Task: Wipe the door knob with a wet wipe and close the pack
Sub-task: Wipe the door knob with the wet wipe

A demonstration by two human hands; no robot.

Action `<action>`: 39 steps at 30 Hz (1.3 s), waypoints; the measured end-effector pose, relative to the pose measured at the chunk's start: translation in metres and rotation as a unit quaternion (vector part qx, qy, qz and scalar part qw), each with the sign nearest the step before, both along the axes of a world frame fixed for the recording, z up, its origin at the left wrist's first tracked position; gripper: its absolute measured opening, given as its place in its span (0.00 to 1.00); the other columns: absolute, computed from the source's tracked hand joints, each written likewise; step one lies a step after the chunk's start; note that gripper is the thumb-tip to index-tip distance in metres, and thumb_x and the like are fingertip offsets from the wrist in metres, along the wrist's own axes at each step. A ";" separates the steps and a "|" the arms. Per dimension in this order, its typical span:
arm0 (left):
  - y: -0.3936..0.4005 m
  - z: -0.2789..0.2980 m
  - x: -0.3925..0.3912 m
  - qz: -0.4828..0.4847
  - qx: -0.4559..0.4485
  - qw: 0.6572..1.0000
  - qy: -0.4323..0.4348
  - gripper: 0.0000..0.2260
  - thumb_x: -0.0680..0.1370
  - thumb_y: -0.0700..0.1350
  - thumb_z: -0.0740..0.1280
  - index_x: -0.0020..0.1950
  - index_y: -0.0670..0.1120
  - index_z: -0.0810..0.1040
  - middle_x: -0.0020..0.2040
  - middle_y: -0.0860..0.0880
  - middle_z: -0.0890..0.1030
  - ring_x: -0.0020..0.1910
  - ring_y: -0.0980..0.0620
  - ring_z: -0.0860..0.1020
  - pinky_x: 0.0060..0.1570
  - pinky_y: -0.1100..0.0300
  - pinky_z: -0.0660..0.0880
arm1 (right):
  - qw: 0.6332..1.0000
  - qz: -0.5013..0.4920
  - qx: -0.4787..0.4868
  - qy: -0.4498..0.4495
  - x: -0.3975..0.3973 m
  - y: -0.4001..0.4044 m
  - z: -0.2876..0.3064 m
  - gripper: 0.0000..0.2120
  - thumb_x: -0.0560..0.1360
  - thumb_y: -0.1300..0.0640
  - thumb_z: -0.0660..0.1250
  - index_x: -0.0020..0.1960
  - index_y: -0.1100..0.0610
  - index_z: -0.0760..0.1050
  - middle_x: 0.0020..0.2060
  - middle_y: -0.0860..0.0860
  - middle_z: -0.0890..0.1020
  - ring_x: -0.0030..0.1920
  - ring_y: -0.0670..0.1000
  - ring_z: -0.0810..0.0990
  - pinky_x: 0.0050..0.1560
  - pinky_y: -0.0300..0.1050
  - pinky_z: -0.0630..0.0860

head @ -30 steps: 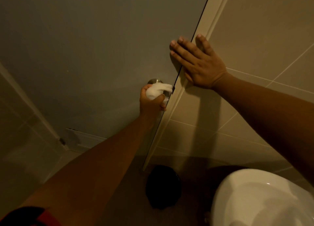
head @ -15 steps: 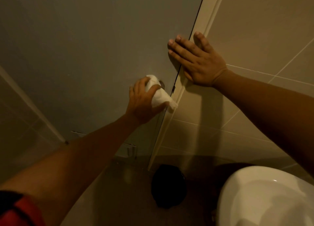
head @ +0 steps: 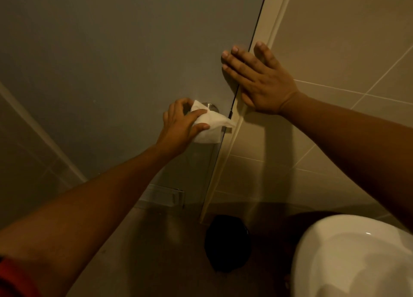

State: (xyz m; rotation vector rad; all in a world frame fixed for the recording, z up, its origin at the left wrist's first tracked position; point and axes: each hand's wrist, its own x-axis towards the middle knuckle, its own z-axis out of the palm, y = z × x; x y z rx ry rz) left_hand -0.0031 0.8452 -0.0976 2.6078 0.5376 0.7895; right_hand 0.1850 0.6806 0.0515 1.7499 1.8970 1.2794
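Bathroom's dim: grey door [head: 111,62], tiled wall [head: 335,40]. Left hand [head: 178,127] pinches wet wipe [head: 210,124] over door knob [head: 211,106]; right hand [head: 257,82] spread flat against door edge.

Dim bathroom, seen from above. Left hand [head: 178,127] out at the door knob [head: 211,107], fingers curled round a white wet wipe [head: 211,127] bunched over the knob; only a sliver of metal showing above the wipe. One corner of the wipe hanging out toward the door frame [head: 225,162]. Right hand [head: 259,80] flat and spread, palm on the frame, fingertips reaching across onto the grey door [head: 111,62]. Tiled wall [head: 346,51] to the right. Down below, a dark round bin [head: 228,243] on the floor by the foot of the frame, and a white toilet bowl [head: 357,263] at bottom right. Red sleeve [head: 13,279] at bottom left.
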 end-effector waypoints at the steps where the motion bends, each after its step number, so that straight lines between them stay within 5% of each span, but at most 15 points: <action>1: 0.002 0.002 0.000 0.001 -0.006 1.000 0.006 0.23 0.72 0.69 0.60 0.64 0.61 0.72 0.67 0.54 0.60 0.64 0.48 0.60 0.60 0.55 0.59 | 1.000 -0.006 0.005 0.019 -0.004 0.000 -0.004 0.29 0.80 0.49 0.48 0.79 0.57 0.50 0.78 0.56 0.56 0.78 0.58 0.54 0.74 0.62 0.49; 8: 0.007 0.019 -0.005 -0.086 -0.093 0.992 0.019 0.25 0.74 0.60 0.65 0.67 0.48 0.76 0.60 0.45 0.72 0.59 0.46 0.73 0.60 0.52 0.71 | 0.970 -0.050 0.034 0.237 -0.045 -0.002 -0.049 0.27 0.79 0.50 0.55 0.74 0.61 0.63 0.75 0.61 0.63 0.76 0.60 0.57 0.75 0.58 0.56; 13: 0.013 0.026 -0.007 -0.129 -0.137 0.981 0.035 0.24 0.76 0.52 0.68 0.71 0.47 0.72 0.61 0.47 0.75 0.56 0.53 0.75 0.55 0.62 0.71 | 0.865 -0.076 0.044 0.494 -0.087 0.003 -0.104 0.20 0.79 0.52 0.61 0.67 0.61 0.72 0.63 0.59 0.75 0.63 0.57 0.72 0.62 0.56 0.73; 16: 0.022 0.034 -0.014 -0.167 -0.167 0.971 0.039 0.24 0.75 0.49 0.70 0.70 0.50 0.73 0.61 0.50 0.79 0.55 0.57 0.77 0.55 0.64 0.75 | 0.819 -0.085 0.111 0.556 -0.101 0.011 -0.125 0.22 0.79 0.51 0.63 0.69 0.62 0.70 0.63 0.60 0.76 0.61 0.58 0.75 0.62 0.51 0.73; 21: 0.024 0.041 -0.010 -0.187 -0.065 0.979 0.051 0.23 0.74 0.47 0.70 0.69 0.47 0.74 0.55 0.46 0.79 0.51 0.51 0.78 0.53 0.55 0.79 | 0.755 -0.056 0.237 0.609 -0.111 0.021 -0.142 0.19 0.77 0.53 0.68 0.63 0.63 0.75 0.52 0.59 0.81 0.48 0.49 0.77 0.47 0.36 0.72; 24: 0.024 0.044 -0.003 -0.215 -0.002 0.975 0.063 0.23 0.74 0.49 0.70 0.69 0.47 0.74 0.55 0.48 0.74 0.50 0.55 0.73 0.49 0.63 0.72 | 0.669 -0.060 0.283 0.684 -0.116 0.027 -0.146 0.16 0.75 0.51 0.70 0.60 0.57 0.77 0.48 0.49 0.82 0.42 0.38 0.76 0.43 0.24 0.70; 27: 0.028 0.047 0.002 -0.244 0.033 0.966 0.079 0.23 0.74 0.53 0.69 0.68 0.48 0.75 0.57 0.48 0.72 0.51 0.55 0.71 0.47 0.70 0.66 | 0.566 -0.083 0.295 0.765 -0.121 0.032 -0.150 0.16 0.75 0.51 0.70 0.60 0.55 0.76 0.47 0.45 0.80 0.44 0.38 0.78 0.44 0.28 0.75; 28: 0.029 0.046 0.003 -0.247 0.029 0.965 0.079 0.23 0.74 0.53 0.69 0.68 0.48 0.75 0.57 0.48 0.72 0.51 0.55 0.71 0.47 0.72 0.66 | 0.557 -0.088 0.295 0.771 -0.122 0.032 -0.150 0.16 0.75 0.52 0.70 0.61 0.55 0.76 0.48 0.46 0.80 0.45 0.40 0.78 0.45 0.31 0.76; 32: 0.026 0.030 -0.006 -0.196 -0.057 0.977 0.057 0.24 0.76 0.52 0.68 0.70 0.46 0.73 0.59 0.44 0.76 0.53 0.49 0.77 0.50 0.65 0.72 | 0.672 -0.109 0.211 0.701 -0.111 0.029 -0.128 0.20 0.74 0.51 0.71 0.63 0.55 0.75 0.53 0.49 0.80 0.50 0.45 0.76 0.47 0.29 0.69; 35: 0.006 0.010 -0.013 -0.128 -0.176 0.976 0.005 0.23 0.79 0.52 0.65 0.72 0.45 0.71 0.62 0.44 0.79 0.56 0.51 0.78 0.48 0.69 0.71 | 0.766 -0.143 0.079 0.621 -0.093 0.029 -0.100 0.23 0.70 0.51 0.72 0.64 0.54 0.75 0.56 0.54 0.80 0.52 0.52 0.77 0.48 0.38 0.70; 37: -0.011 0.000 -0.015 -0.109 -0.271 0.956 -0.035 0.22 0.80 0.52 0.63 0.73 0.46 0.69 0.62 0.45 0.80 0.55 0.55 0.78 0.44 0.77 0.71 | 0.782 -0.160 0.039 0.601 -0.088 0.030 -0.090 0.23 0.69 0.52 0.73 0.63 0.54 0.76 0.55 0.55 0.80 0.51 0.52 0.76 0.48 0.41 0.70; 39: -0.017 -0.004 -0.013 -0.109 -0.292 0.948 -0.060 0.21 0.81 0.50 0.61 0.73 0.46 0.68 0.62 0.44 0.80 0.55 0.55 0.79 0.42 0.80 0.72 | 0.762 -0.158 0.063 0.625 -0.090 0.029 -0.094 0.23 0.69 0.52 0.73 0.63 0.54 0.76 0.55 0.53 0.80 0.49 0.48 0.75 0.47 0.40 0.71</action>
